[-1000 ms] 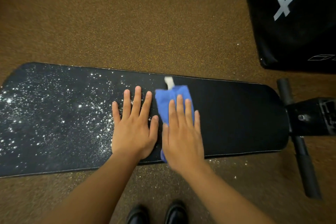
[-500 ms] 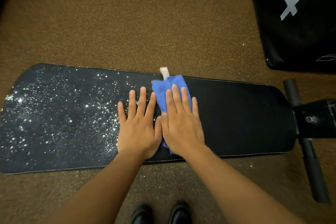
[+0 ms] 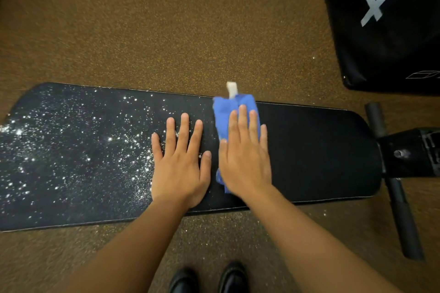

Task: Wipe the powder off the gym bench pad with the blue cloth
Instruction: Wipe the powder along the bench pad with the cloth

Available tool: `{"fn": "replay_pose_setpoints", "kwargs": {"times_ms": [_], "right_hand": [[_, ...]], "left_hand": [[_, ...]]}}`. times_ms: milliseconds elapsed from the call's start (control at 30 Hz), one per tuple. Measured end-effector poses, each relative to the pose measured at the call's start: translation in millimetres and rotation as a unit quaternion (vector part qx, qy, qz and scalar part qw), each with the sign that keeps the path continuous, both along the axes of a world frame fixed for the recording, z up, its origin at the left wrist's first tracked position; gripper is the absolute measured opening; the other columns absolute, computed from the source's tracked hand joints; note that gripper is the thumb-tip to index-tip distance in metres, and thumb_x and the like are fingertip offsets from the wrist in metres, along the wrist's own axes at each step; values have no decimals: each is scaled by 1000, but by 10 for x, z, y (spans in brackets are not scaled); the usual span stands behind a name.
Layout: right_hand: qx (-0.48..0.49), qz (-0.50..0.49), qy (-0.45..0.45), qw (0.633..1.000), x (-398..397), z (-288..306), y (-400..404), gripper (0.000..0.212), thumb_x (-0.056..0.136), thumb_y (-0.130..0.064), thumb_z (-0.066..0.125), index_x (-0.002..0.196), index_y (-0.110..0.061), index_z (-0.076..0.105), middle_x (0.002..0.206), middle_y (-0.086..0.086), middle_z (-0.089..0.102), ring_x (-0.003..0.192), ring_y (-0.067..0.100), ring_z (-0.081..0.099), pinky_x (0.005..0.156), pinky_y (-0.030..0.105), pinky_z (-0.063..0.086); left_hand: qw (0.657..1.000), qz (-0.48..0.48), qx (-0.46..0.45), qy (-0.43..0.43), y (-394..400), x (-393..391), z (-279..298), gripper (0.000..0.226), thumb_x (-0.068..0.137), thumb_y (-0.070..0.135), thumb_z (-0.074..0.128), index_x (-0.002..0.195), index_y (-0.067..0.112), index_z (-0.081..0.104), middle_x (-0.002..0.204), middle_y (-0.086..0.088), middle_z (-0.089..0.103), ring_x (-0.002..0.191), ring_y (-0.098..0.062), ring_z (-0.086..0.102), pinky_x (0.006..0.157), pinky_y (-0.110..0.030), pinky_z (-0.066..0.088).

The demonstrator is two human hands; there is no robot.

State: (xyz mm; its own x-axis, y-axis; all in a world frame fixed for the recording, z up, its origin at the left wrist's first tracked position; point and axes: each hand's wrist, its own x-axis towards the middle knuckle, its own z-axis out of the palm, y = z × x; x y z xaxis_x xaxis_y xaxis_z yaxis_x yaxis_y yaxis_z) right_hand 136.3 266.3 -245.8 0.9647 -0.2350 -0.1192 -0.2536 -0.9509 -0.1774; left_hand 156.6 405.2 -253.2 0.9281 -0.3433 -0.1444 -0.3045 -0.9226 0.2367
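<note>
The long black gym bench pad lies across the view, its left half speckled with white powder and its right half dark and clean. My right hand presses flat on the folded blue cloth at the pad's middle, fingers pointing to the far edge. The cloth's white tag sticks out past that far edge. My left hand lies flat on the pad just left of the cloth, fingers spread, at the edge of the powder.
Brown speckled floor surrounds the bench. A big black padded box with white lettering stands at the back right. The bench's black frame and handle bar stick out on the right. My black shoes stand below the pad.
My right hand has slid the blue cloth away from me toward the pad's far edge. The left hand stays flat beside it.
</note>
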Motion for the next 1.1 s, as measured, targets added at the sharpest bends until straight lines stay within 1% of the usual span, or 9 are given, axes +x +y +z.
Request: {"fn": "replay_pose_setpoints", "kwargs": {"times_ms": [100,200,367,467,567,633,867,967,1100], "right_hand": [[-4,59,10,998,-512,20,-30,63,99,-36,19,155,-8,14,163,11,5,150,28,-2,119,50,10],[-20,-13,26,999,-534,-15,-311,64,98,-36,20,155,-7,14,163,10,5,150,27,-2,120,49,9],[-1,-99,17,995,207,-7,-263,66,100,-34,27,154,-5,4,163,13,-4,150,29,-8,121,50,1],[6,-48,2,999,186,4,-20,65,99,-35,22,154,-6,4,163,13,-3,150,29,-8,121,50,1],[0,53,-3,999,-303,15,69,63,98,-35,20,154,-6,15,163,13,7,150,29,1,119,50,8],[-2,73,11,997,-543,7,-79,63,98,-36,22,154,-8,17,163,10,9,150,27,2,119,50,10],[-6,-88,22,996,168,28,-318,66,101,-34,26,154,-6,0,163,13,-7,150,28,-11,121,49,-1],[16,-34,2,999,193,10,-3,65,100,-33,24,155,-6,3,163,13,-5,150,28,-9,120,48,-2],[17,60,7,998,-488,27,78,62,99,-35,21,155,-8,14,163,12,5,150,28,-1,119,49,6]], "left_hand": [[1000,1,-1,0,1,0,11,65,98,49,12,157,25,3,164,0,-9,150,-24,-16,119,-53,-7],[1000,1,-2,3,6,2,20,64,98,50,12,157,26,3,164,0,-9,150,-23,-18,119,-52,-9],[1000,4,-2,-1,-9,-7,12,64,98,49,13,157,26,5,165,0,-7,150,-23,-15,119,-52,-7],[1000,3,0,1,-9,-4,8,65,97,49,12,157,26,3,164,0,-9,150,-23,-17,119,-52,-8],[1000,5,-3,-1,0,2,7,65,97,49,13,157,26,3,164,1,-10,150,-22,-17,119,-53,-7],[1000,5,-4,-2,-1,3,12,65,97,48,14,157,26,5,164,1,-7,150,-23,-14,120,-53,-5],[1000,10,-2,0,-2,-8,23,64,97,49,13,157,27,3,164,1,-8,150,-22,-18,120,-52,-8],[1000,10,-1,-1,-4,-3,15,64,97,48,13,157,27,4,164,1,-8,150,-21,-17,119,-51,-8],[1000,11,-5,-1,0,5,10,64,97,47,13,157,27,5,164,1,-9,150,-21,-16,119,-51,-9]]}}
